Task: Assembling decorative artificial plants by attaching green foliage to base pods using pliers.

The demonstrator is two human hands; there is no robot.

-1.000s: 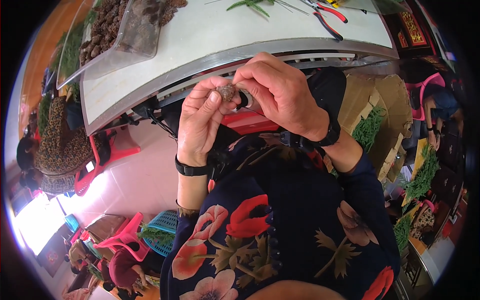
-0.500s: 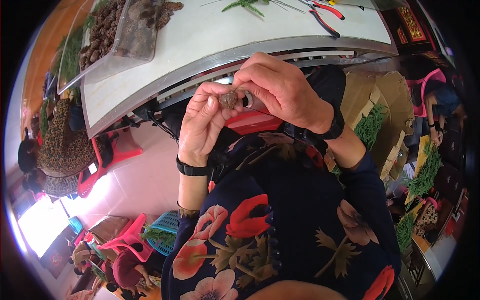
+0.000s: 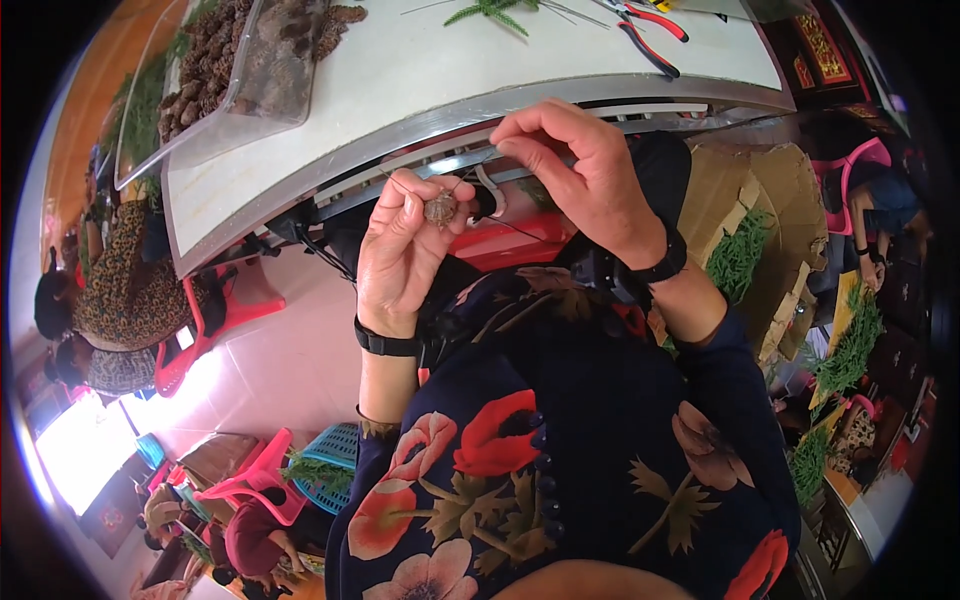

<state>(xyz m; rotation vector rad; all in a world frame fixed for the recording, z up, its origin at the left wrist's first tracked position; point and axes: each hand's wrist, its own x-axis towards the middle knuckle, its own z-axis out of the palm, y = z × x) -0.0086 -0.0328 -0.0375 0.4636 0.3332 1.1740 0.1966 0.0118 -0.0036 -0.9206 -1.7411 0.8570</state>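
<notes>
A small brown pine cone [image 3: 440, 208] is pinched between the thumb and fingers of my left hand [image 3: 393, 262], just off the table's near edge. My right hand [image 3: 600, 185] is up and to the right of it, thumb and forefinger pressed together on a thin wire [image 3: 470, 172]. That wire slants down from those fingertips towards the cone. Another thin end sticks out to the upper left of my left hand. How the wire sits round the cone is hidden by the fingers.
On the white table [image 3: 400, 75] stand a clear plastic bin [image 3: 240, 85] and brown pine cones [image 3: 200, 70]. Red-and-black pliers [image 3: 650, 48], a green sprig [image 3: 488, 12] and loose wires lie farther along. A cardboard box [image 3: 790, 185] with greenery is at right. Other people sit nearby.
My right hand has moved away to the right from the cone, so more of the wire shows between the hands. My left hand has shifted slightly left and down with the cone.
</notes>
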